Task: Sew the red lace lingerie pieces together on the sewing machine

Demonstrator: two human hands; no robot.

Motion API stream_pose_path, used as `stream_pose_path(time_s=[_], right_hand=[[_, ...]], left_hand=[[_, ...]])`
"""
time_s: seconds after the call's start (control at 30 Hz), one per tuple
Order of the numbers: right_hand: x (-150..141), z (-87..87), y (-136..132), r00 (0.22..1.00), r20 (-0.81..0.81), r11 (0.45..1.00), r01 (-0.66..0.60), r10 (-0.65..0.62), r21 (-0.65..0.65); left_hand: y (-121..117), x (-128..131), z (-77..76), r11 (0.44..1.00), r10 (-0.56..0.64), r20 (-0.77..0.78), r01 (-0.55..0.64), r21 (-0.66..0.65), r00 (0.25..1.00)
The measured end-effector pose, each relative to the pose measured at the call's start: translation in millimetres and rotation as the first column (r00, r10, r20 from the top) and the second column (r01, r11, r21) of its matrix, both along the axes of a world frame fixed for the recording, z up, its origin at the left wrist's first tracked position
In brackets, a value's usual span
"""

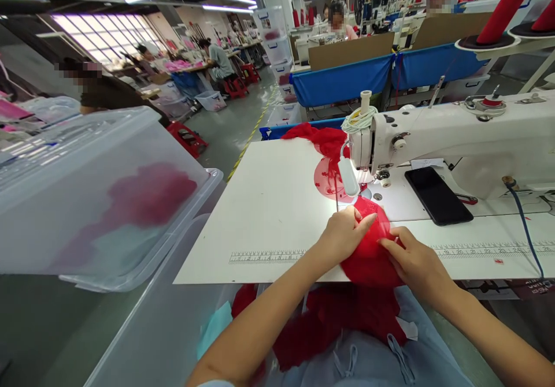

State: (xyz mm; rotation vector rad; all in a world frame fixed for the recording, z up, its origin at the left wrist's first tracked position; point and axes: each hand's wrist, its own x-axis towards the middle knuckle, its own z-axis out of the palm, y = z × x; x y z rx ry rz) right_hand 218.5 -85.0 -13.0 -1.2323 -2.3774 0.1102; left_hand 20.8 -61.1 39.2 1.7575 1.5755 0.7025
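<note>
A piece of sheer red fabric (pixel 369 254) lies at the front of the white sewing machine (pixel 416 127), its far end by the needle area. My left hand (pixel 342 234) is closed on the left side of this fabric, thumb pointing right. At the right edge, my right hand (pixel 411 260) pinches the same piece between thumb and fingers. Beyond the needle, more red fabric (pixel 332 141) trails over the table's far edge, with a sheer patterned part lying flat. Darker red fabric (pixel 338 317) is bunched on my lap, below the table edge.
A black phone (pixel 439 195) rests on the machine bed at right. A printed ruler scale (pixel 264 257) runs along the front of the white table (pixel 243 214). Translucent bins (pixel 108 202) stand at left. Red thread cones (pixel 507 11) rise at upper right. Other people sit farther back.
</note>
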Motion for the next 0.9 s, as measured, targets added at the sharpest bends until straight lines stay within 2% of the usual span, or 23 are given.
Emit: stream_pose_path(time_s=[0.1, 0.2, 0.27, 0.3, 0.37, 0.43, 0.57, 0.73, 0.83, 0.9], right_hand=[[-3, 3.1, -3, 0.998, -0.030, 0.997, -0.052, 0.050, -0.057], [-2, 7.8, 3, 0.976, -0.219, 0.973, -0.065, 0.015, -0.222], [0, 11.5, 16, 0.911, -0.381, 0.913, -0.012, -0.158, -0.407], [0, 13.2, 25, 0.863, -0.427, 0.863, 0.021, -0.271, -0.505], [-2, 16.4, 47, 0.802, -0.433, 0.769, 0.051, -0.412, -0.637], [-6, 19.6, 69, 0.829, -0.370, 0.749, 0.086, -0.420, -0.656], [-16, 28.3, 99, 0.904, -0.245, 0.761, 0.122, -0.350, -0.637], [-23, 37.1, 104, 0.936, -0.169, 0.785, 0.151, -0.309, -0.601], [-23, 36.8, 103, 0.936, -0.141, 0.780, 0.180, -0.324, -0.600], [-21, 35.4, 104, 0.934, -0.108, 0.797, 0.226, -0.341, -0.560]], left_hand=[[14, 11, -20.1, 0.998, 0.058, 0.026, -0.058, 0.018, 0.998], [15, 12, -34.4, 0.996, 0.021, 0.021, -0.023, 0.092, 1.000], [13, 11, -38.2, 0.993, 0.000, 0.007, -0.001, 0.118, 1.000], [11, 10, -38.9, 0.991, -0.007, -0.001, 0.007, 0.133, 1.000], [9, 10, -39.3, 0.986, -0.018, -0.020, 0.021, 0.163, 1.000], [8, 10, -40.1, 0.982, -0.029, -0.043, 0.037, 0.187, 0.999], [8, 11, -44.1, 0.977, -0.043, -0.088, 0.060, 0.205, 0.995], [9, 10, -49.1, 0.974, -0.022, -0.126, 0.049, 0.219, 0.992], [9, 11, -50.7, 0.973, -0.015, -0.142, 0.047, 0.225, 0.990], [8, 12, -51.5, 0.973, -0.011, -0.152, 0.046, 0.228, 0.988]])
